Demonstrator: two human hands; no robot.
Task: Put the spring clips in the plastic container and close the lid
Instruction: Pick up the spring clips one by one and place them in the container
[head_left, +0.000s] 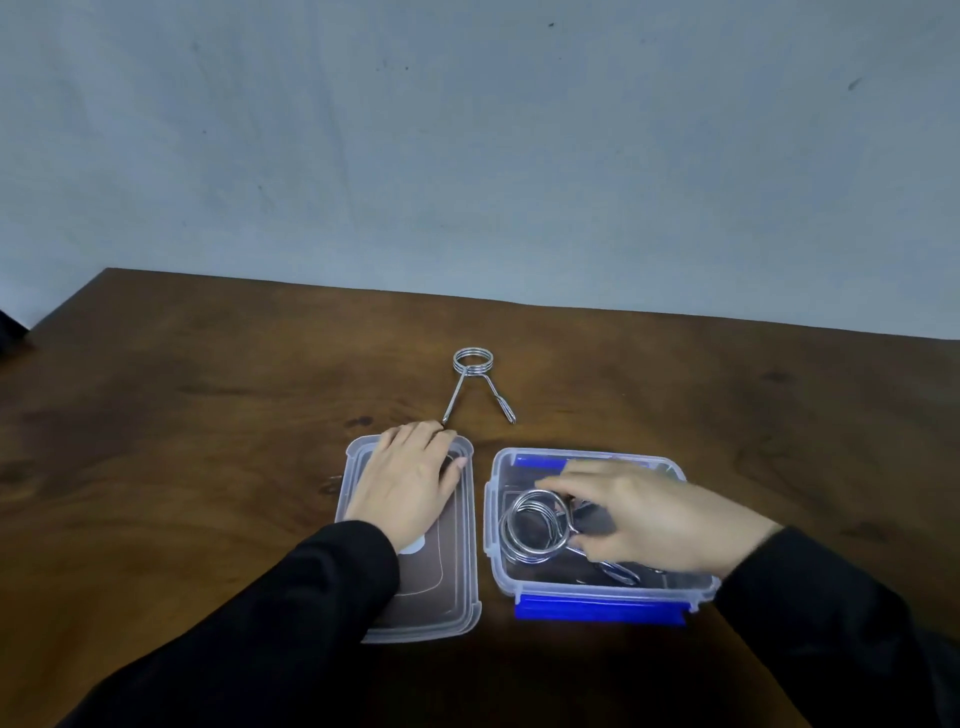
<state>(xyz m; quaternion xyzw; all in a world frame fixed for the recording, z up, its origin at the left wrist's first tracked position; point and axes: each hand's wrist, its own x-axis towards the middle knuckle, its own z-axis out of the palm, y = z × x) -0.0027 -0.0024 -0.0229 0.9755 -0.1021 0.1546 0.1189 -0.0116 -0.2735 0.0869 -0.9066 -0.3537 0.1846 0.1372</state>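
- Two black sleeves reaching in from the near edge of the wooden table.
- Right hand inside the open plastic container, fingers loosely curled around one spring clip; whether gripped or just released, cannot tell.
- Left hand flat and spread on the lid, just left of the container.
- Second spring clip beyond the lid, bare tabletop all around.
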